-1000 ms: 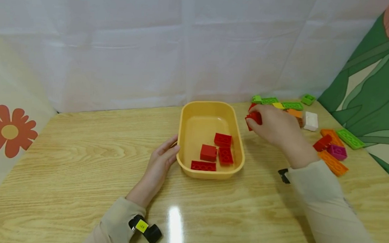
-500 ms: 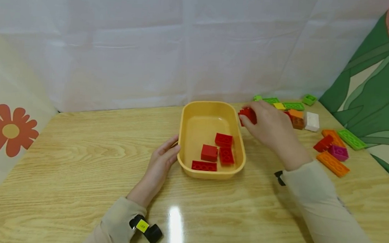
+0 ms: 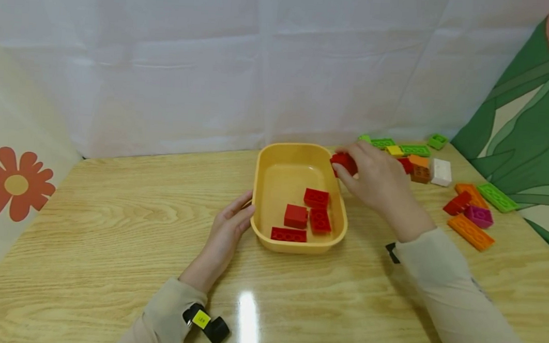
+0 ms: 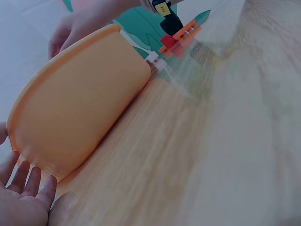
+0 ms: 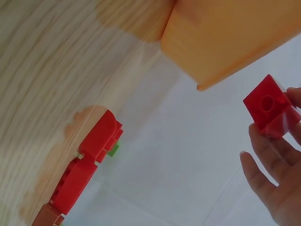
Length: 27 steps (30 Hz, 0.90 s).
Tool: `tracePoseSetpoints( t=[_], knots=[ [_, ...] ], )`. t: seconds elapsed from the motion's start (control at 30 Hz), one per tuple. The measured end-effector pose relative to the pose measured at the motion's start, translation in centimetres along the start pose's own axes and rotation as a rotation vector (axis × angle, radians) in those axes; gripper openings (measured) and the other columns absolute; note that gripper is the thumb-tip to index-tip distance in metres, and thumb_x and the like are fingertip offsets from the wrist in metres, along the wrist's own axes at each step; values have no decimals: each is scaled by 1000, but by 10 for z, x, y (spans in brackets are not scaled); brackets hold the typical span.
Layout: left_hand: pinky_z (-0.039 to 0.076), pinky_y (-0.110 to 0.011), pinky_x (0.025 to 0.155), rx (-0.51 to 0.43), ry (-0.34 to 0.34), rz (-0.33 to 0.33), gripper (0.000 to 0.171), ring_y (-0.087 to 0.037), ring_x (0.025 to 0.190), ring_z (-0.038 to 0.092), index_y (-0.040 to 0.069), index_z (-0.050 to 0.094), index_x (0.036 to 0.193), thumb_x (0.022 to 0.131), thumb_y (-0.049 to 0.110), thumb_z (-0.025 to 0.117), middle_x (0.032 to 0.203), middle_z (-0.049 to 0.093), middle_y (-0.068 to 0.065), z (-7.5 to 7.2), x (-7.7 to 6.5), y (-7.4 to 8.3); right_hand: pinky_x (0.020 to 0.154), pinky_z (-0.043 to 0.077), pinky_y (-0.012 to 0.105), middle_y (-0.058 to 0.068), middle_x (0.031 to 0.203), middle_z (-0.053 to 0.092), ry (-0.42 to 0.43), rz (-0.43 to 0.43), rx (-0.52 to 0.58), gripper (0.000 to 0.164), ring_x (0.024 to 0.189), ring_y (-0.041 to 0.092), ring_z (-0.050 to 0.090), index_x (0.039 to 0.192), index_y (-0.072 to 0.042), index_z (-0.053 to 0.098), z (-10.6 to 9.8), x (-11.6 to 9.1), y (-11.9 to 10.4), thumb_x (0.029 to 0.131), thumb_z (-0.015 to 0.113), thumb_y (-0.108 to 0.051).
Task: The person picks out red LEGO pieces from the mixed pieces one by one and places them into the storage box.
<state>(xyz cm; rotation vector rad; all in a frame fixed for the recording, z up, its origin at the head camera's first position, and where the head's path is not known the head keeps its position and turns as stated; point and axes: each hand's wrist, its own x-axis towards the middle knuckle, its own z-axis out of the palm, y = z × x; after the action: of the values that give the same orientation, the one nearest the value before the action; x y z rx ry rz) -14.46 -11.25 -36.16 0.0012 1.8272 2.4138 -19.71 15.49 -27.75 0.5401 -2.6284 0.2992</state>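
My right hand [image 3: 374,174] pinches a red toy brick [image 3: 345,164] between thumb and fingers, raised by the right rim of a yellow bin [image 3: 266,192]. From the right wrist view, the brick's hollow underside [image 5: 267,102] shows, beside the bin's outer wall [image 5: 225,42]. My left hand [image 3: 224,236] touches the bin's left side with relaxed fingers. In the left wrist view its fingertips [image 4: 33,181] lie against the bin's outer wall [image 4: 75,103]. Inside the bin are several red bricks, among them a squarish one [image 3: 295,216] and a long one [image 3: 289,235] against the near wall.
Loose bricks lie along the table's right side: green [image 3: 415,150], yellow [image 3: 394,151], brown [image 3: 420,174], white [image 3: 441,172], purple [image 3: 479,216], orange [image 3: 470,232] and a red one [image 3: 457,203]. A white cloth backdrop [image 3: 168,67] stands behind the table [image 3: 127,226].
My right hand has carried the red brick leftward, from over the table to the bin's right rim. The left hand and the bricks in the bin have stayed put.
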Motion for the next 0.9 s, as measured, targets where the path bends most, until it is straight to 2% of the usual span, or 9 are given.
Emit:
tracePoseSetpoints(
  t=[0.17, 0.3, 0.47, 0.67, 0.8, 0.9],
  knots=[
    [40, -38, 111, 15, -8, 39, 54, -22, 126, 47, 2, 41, 141, 91, 18, 55, 148, 42, -16, 0, -1, -1, 71, 57, 50, 14, 112, 65, 63, -65, 5, 39, 85, 31, 61, 118, -7, 59, 1, -1, -3, 87, 62, -31],
    [44, -34, 108, 25, -17, 69, 57, -23, 125, 48, 0, 41, 140, 90, 21, 57, 147, 42, -20, 0, -1, -2, 62, 56, 44, 13, 106, 66, 125, -132, 6, 39, 71, 27, 59, 116, -7, 59, 1, -2, -6, 84, 66, -30],
    [42, -34, 109, -1, -8, 31, 51, -22, 127, 46, 1, 42, 140, 92, 15, 53, 148, 42, -16, 0, 0, -1, 55, 52, 39, 10, 99, 66, 203, -214, 29, 36, 65, 23, 57, 110, -7, 62, 3, -1, -10, 81, 70, -27],
    [44, -29, 106, -13, -6, 9, 49, -22, 127, 46, 2, 42, 140, 93, 10, 51, 148, 43, -14, 0, 1, -1, 56, 54, 39, 11, 94, 69, 279, -311, 105, 33, 71, 23, 60, 103, -5, 65, 7, -1, -15, 78, 73, -24],
    [47, -20, 99, -11, -2, 11, 49, -22, 126, 46, 2, 43, 140, 93, 11, 52, 147, 43, -14, 0, 1, -1, 68, 58, 41, 12, 98, 69, 257, -372, 198, 31, 83, 22, 60, 103, -5, 66, 8, -1, -18, 76, 74, -19],
    [48, -16, 94, -9, -3, 16, 49, -22, 126, 46, 2, 42, 140, 93, 12, 51, 148, 43, -14, 0, 0, -1, 71, 59, 42, 11, 98, 69, 225, -405, 225, 30, 85, 21, 60, 103, -5, 66, 9, -1, -20, 76, 74, -17]
  ],
)
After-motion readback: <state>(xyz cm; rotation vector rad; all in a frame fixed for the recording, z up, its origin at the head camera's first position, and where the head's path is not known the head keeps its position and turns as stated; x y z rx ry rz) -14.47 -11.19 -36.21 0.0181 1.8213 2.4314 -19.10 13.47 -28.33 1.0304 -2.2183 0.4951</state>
